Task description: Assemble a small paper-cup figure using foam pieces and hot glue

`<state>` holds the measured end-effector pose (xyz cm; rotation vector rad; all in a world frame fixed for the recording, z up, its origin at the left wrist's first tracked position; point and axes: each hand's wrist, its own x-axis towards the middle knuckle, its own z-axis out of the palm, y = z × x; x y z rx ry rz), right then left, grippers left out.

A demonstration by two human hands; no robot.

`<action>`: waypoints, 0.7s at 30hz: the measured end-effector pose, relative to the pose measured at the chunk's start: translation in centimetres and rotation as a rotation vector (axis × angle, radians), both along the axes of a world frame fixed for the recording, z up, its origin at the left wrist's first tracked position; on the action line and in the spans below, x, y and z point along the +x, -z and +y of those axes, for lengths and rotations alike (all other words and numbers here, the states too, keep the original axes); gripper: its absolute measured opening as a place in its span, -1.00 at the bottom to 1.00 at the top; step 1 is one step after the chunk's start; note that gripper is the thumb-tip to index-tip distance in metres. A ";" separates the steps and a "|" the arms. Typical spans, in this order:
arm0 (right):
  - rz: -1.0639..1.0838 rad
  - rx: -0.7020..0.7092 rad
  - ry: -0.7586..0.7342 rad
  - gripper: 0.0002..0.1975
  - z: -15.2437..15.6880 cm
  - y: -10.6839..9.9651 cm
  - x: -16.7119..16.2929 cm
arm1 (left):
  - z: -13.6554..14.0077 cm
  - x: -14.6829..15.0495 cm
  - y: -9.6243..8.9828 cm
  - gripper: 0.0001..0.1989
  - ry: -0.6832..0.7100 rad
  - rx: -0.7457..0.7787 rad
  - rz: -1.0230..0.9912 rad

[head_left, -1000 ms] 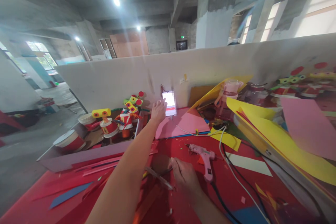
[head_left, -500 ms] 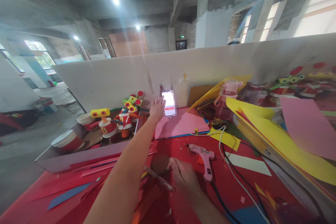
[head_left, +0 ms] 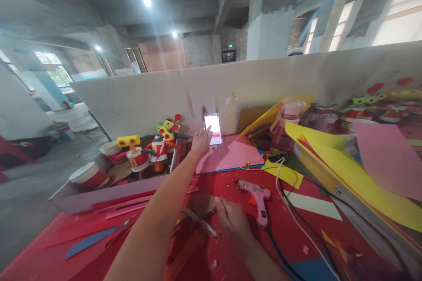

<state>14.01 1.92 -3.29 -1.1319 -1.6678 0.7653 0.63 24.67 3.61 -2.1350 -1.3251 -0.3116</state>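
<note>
A phone [head_left: 214,137] with a bright screen stands upright against the white panel. My left hand [head_left: 200,141] reaches out to it, fingers stretched, one fingertip at the screen's left side; it grips nothing. My right hand [head_left: 233,219] rests low over the red table, its fingers curled and pressed together. A dark thin piece shows at its fingertips, but what it holds I cannot make out. Just left of that hand lies a clear stick-like piece [head_left: 201,223]. A pink glue gun [head_left: 256,196] lies to the right of it, nozzle pointing left.
Paper-cup robot figures [head_left: 137,158] stand in a box at left. Pink paper sheets [head_left: 231,158] lie before the phone. White and black cables [head_left: 280,171] cross the right side. At right are a pink bottle [head_left: 290,116] and a bin with yellow paper [head_left: 346,171].
My left hand's fingertip has shifted slightly right and down across the phone's screen. The right hand stays almost in place, and the view has moved slightly.
</note>
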 end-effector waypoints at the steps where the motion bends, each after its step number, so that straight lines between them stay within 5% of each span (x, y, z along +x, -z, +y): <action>1: 0.000 0.003 0.000 -0.45 0.0 0.0 0.0 | 0.0 0.0 0.1 -0.51 0.001 -0.007 -0.003; 21: 0.023 -0.016 -0.024 -0.46 0.1 -0.1 0.1 | 1.5 -0.2 -1.5 -0.51 -0.064 -0.019 -0.043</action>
